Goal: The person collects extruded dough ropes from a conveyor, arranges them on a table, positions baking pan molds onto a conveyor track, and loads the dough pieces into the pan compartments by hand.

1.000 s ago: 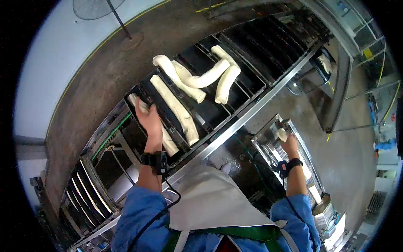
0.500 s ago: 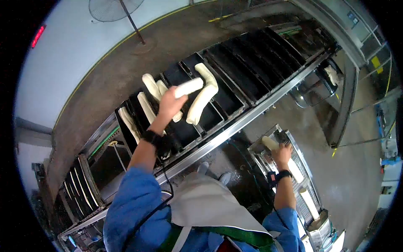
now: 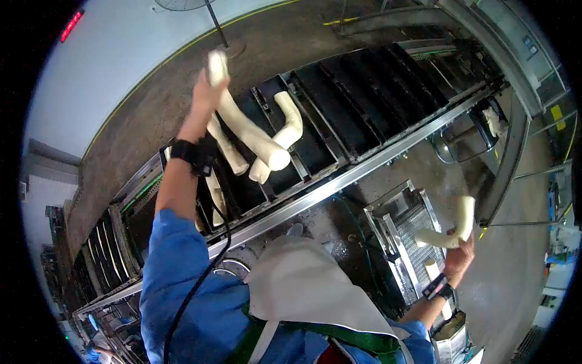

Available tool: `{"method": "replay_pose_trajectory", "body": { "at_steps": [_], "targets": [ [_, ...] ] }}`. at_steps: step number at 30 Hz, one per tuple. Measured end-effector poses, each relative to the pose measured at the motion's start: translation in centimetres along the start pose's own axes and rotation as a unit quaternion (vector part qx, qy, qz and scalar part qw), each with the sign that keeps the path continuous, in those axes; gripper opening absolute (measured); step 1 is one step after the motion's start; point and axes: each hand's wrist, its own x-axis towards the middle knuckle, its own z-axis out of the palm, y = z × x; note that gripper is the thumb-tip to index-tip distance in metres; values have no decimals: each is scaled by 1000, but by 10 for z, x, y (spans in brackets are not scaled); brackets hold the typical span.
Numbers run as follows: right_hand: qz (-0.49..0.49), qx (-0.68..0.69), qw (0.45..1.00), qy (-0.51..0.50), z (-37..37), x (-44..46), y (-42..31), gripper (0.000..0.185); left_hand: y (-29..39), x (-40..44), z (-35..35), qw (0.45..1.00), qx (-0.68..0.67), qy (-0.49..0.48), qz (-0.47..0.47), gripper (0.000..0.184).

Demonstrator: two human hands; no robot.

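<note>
My left hand is wrapped round the upper end of a long pale dough roll, raised over the black trays. The roll's lower end hangs above a bent dough roll that lies across the tray dividers. Another roll lies just under it, and one more sits in a slot beside my left forearm. On the right, my right hand grips a bent dough roll near its middle, held above the perforated metal conveyor.
More dough lies on the metal conveyor below my right hand. A steel rail runs along the trays' near edge. Farther right are a round-based stand and a metal frame. A fan stands beyond the trays.
My left hand has moved away and to the left, lifting a long roll by its end. My right hand has swung right, raising a bent roll off the metal conveyor. The view has shifted slightly.
</note>
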Motion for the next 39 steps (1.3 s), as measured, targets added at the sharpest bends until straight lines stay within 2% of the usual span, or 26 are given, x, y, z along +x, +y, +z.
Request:
{"method": "replay_pose_trajectory", "body": {
  "at_steps": [1,3,4,5,7,9,10,11,13,14,15,16,17,18,19,20,21,23,25,27,28,29,31,33,36,39],
  "targets": [
    [-12,-16,1000,20,-6,0,-15,65,-11,-23,13,999,18,-40,-9,94],
    [-47,-48,997,22,-51,8,-42,55,-23,-70,43,992,31,-92,80,83],
    [-82,-73,992,59,-48,2,-64,53,-21,-91,50,953,-168,-245,61,74],
    [-115,-99,984,94,-45,-2,-86,51,-3,-115,50,933,-105,-343,35,69],
    [-189,-140,949,210,-123,14,-124,48,55,-153,43,920,19,-392,15,76],
    [-283,-261,880,278,-115,19,-156,40,79,-159,36,915,51,-399,23,73],
    [-266,-394,821,317,-108,22,-174,34,87,-156,35,907,103,-407,26,67],
    [-264,-395,822,315,-105,31,-174,34,93,-153,37,896,154,-415,30,61],
    [-244,-595,750,156,-95,53,-172,36,61,-141,63,884,136,-414,166,51],
    [-152,-596,782,105,-91,68,-157,28,60,-138,59,899,-51,-435,4,48],
    [-98,-655,746,68,-100,86,-131,27,91,-136,36,859,-234,-428,-157,45],
    [-61,-733,676,52,-100,100,-96,30,90,-139,36,839,-319,-408,-168,42],
    [17,-760,649,32,-134,124,-49,33,88,-141,36,811,-401,-388,-177,40],
    [53,-824,565,-6,-152,137,-2,38,117,-147,27,805,-413,-360,-229,46],
    [45,-803,593,-23,-137,130,27,38,147,-153,17,796,-425,-327,-280,52],
    [104,-815,564,-85,-137,139,57,46,85,-146,52,810,-340,-367,-305,62],
    [160,-820,529,-147,-139,147,85,55,114,-154,47,865,-274,-273,-319,71],
    [42,-865,487,-112,-141,136,131,70,-16,-145,92,979,-129,-138,-73,70],
    [90,-859,494,-100,-125,153,140,78,-27,-137,66,999,-3,-15,-49,65],
    [135,-851,495,-116,-96,169,128,78,-117,-117,74,978,78,-20,-191,56],
    [79,-854,499,-121,-112,180,140,79,-137,-111,76,965,62,-7,-256,52],
    [138,-806,559,-136,-103,192,131,78,-129,-106,75,964,63,0,-257,52],
    [47,-846,489,-210,-107,212,145,78,-106,-103,76,954,25,25,-299,54],
    [47,-836,487,-247,-117,241,153,77,-142,-103,86,949,-21,-31,-313,53],
    [55,-826,494,-265,-107,262,149,67,-128,-135,98,935,-158,64,-309,41],
    [24,-804,538,-253,-107,276,160,66,-66,-192,70,941,-30,13,-336,38]
  ]
}}
